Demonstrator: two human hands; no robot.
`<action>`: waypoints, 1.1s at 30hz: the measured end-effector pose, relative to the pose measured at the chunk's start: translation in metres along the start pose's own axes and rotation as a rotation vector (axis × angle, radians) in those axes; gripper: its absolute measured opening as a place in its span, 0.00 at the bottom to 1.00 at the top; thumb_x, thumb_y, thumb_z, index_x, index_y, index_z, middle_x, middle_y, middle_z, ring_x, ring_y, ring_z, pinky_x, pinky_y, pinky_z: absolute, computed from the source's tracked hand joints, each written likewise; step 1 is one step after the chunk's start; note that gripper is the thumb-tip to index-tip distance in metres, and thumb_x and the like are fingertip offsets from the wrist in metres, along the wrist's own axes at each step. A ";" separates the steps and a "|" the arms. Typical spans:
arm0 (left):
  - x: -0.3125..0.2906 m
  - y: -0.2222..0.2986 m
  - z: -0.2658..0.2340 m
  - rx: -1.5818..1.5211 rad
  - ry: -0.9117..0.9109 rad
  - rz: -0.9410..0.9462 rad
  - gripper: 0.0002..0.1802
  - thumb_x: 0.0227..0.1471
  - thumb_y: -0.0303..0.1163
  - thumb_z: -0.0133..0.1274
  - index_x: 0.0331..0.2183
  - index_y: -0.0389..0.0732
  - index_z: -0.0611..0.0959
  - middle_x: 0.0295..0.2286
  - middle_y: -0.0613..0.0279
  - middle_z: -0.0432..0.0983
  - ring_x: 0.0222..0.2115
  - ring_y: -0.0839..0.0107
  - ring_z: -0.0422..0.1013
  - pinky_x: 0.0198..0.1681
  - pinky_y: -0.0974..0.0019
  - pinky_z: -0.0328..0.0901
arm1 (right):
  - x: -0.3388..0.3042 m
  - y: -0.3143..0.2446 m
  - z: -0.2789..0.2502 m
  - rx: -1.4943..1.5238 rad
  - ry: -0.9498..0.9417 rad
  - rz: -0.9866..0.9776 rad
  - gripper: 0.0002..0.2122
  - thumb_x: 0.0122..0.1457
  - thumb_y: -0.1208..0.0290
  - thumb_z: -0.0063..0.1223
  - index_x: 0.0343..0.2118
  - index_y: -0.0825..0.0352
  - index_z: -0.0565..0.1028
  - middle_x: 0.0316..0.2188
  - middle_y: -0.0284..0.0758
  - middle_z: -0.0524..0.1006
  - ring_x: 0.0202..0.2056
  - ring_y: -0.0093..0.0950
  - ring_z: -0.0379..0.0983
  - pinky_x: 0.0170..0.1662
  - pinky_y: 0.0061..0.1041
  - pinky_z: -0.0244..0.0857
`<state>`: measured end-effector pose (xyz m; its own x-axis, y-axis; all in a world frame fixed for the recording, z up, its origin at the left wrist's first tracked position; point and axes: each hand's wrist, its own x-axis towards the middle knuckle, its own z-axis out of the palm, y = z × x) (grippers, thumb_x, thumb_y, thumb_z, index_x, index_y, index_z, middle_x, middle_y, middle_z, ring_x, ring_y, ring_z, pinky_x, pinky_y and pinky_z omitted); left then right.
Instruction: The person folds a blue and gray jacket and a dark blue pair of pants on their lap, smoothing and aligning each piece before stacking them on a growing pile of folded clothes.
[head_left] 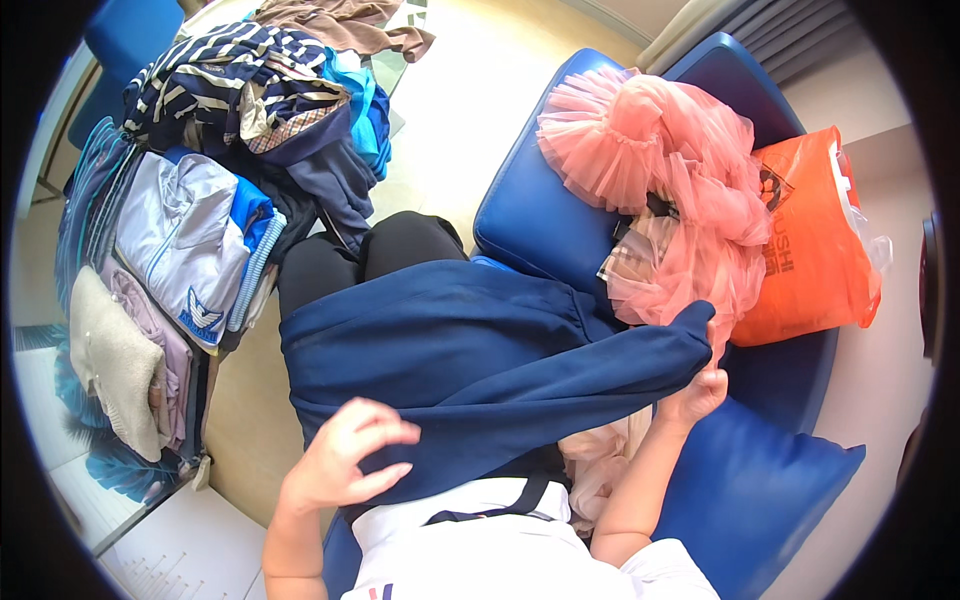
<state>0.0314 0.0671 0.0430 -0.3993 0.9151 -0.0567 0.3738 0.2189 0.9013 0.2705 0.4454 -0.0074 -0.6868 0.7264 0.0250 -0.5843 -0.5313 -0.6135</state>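
Across my lap lies a navy-blue garment (440,340) of smooth cloth, its kind not plain to see. One long narrow part of it, like a sleeve, stretches to the right. My right hand (697,392) is closed on the end of that part, holding it up off my lap. Over the garment's near left side hovers my left hand (362,450), its fingers apart and slightly bent, with nothing in it. Beneath the cloth my legs in black trousers (410,240) show at the far side.
Folded clothes (190,240) and a cream fleece (110,360) fill the left. Beyond them is a heap with a striped garment (240,75). Blue chairs (530,200) on the right bear pink tulle (690,150), an orange bag (800,250) and a blue cushion (750,490).
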 end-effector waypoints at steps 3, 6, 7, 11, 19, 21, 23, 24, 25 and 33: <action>0.023 -0.002 0.008 0.285 0.052 -0.023 0.25 0.39 0.32 0.66 0.43 0.39 0.80 0.38 0.57 0.75 0.40 0.56 0.71 0.45 0.56 0.66 | -0.008 -0.007 0.025 -0.358 0.016 -0.093 0.41 0.32 0.82 0.40 0.61 0.78 0.60 0.56 0.49 0.70 0.56 0.40 0.70 0.63 0.38 0.59; 0.014 -0.014 0.007 0.257 -0.165 -0.049 0.16 0.41 0.32 0.64 0.35 0.37 0.82 0.29 0.54 0.76 0.33 0.56 0.73 0.37 0.58 0.68 | -0.017 -0.027 0.033 -1.300 0.176 -0.165 0.31 0.42 0.93 0.40 0.55 0.76 0.70 0.49 0.39 0.75 0.50 0.26 0.72 0.57 0.21 0.61; 0.007 -0.017 0.004 0.198 -0.241 -0.054 0.14 0.42 0.31 0.64 0.33 0.36 0.83 0.26 0.54 0.76 0.30 0.56 0.74 0.35 0.58 0.68 | -0.018 -0.035 0.038 -1.410 0.084 -0.240 0.22 0.48 0.92 0.45 0.49 0.76 0.74 0.44 0.35 0.76 0.46 0.22 0.72 0.53 0.19 0.62; -0.016 -0.011 -0.040 -0.248 -0.494 -0.009 0.10 0.50 0.31 0.61 0.32 0.34 0.83 0.25 0.52 0.79 0.26 0.56 0.76 0.29 0.62 0.70 | -0.024 -0.075 0.051 -1.596 -0.247 -0.331 0.07 0.47 0.81 0.62 0.29 0.73 0.76 0.39 0.39 0.75 0.46 0.30 0.72 0.58 0.36 0.62; 0.030 -0.034 -0.060 0.095 0.249 -0.269 0.06 0.49 0.26 0.56 0.28 0.32 0.80 0.21 0.52 0.73 0.22 0.58 0.71 0.29 0.62 0.66 | 0.051 0.032 0.045 -0.976 0.226 0.163 0.08 0.60 0.71 0.57 0.39 0.69 0.75 0.31 0.26 0.75 0.32 0.16 0.69 0.38 0.17 0.64; 0.049 -0.055 -0.043 0.394 0.394 -0.291 0.07 0.51 0.28 0.55 0.32 0.34 0.80 0.27 0.51 0.75 0.29 0.54 0.73 0.34 0.59 0.67 | 0.064 0.075 -0.023 -1.088 0.153 0.129 0.10 0.61 0.69 0.57 0.42 0.67 0.75 0.31 0.25 0.73 0.32 0.14 0.68 0.37 0.14 0.63; 0.054 -0.055 -0.034 0.487 0.400 -0.301 0.10 0.50 0.29 0.57 0.36 0.36 0.80 0.30 0.53 0.76 0.34 0.53 0.74 0.39 0.58 0.68 | 0.061 0.089 -0.020 -1.082 0.201 0.346 0.15 0.60 0.65 0.58 0.46 0.67 0.74 0.32 0.27 0.73 0.31 0.16 0.68 0.34 0.18 0.68; 0.057 -0.053 -0.029 0.464 0.416 -0.298 0.11 0.49 0.30 0.58 0.37 0.37 0.79 0.30 0.53 0.75 0.34 0.53 0.74 0.40 0.58 0.68 | 0.056 0.085 0.001 -1.070 0.280 0.510 0.17 0.60 0.63 0.59 0.47 0.66 0.74 0.32 0.29 0.73 0.31 0.17 0.69 0.32 0.20 0.70; 0.060 -0.050 -0.027 0.383 0.416 -0.357 0.15 0.48 0.30 0.59 0.39 0.37 0.79 0.33 0.54 0.74 0.36 0.54 0.73 0.42 0.58 0.67 | 0.054 0.087 -0.008 -1.067 0.271 0.523 0.20 0.59 0.58 0.59 0.48 0.67 0.74 0.33 0.31 0.75 0.30 0.20 0.71 0.30 0.23 0.72; 0.113 -0.044 0.010 0.394 0.382 -0.134 0.20 0.44 0.27 0.61 0.43 0.36 0.78 0.38 0.53 0.71 0.42 0.54 0.69 0.47 0.58 0.65 | 0.037 0.078 -0.003 -1.167 0.247 0.568 0.19 0.58 0.53 0.59 0.38 0.68 0.78 0.28 0.28 0.76 0.29 0.17 0.71 0.36 0.17 0.65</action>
<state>-0.0216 0.1642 -0.0075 -0.7124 0.6986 0.0661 0.5539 0.5020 0.6642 0.2005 0.4320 -0.0567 -0.5422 0.6545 -0.5270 0.5557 -0.1911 -0.8091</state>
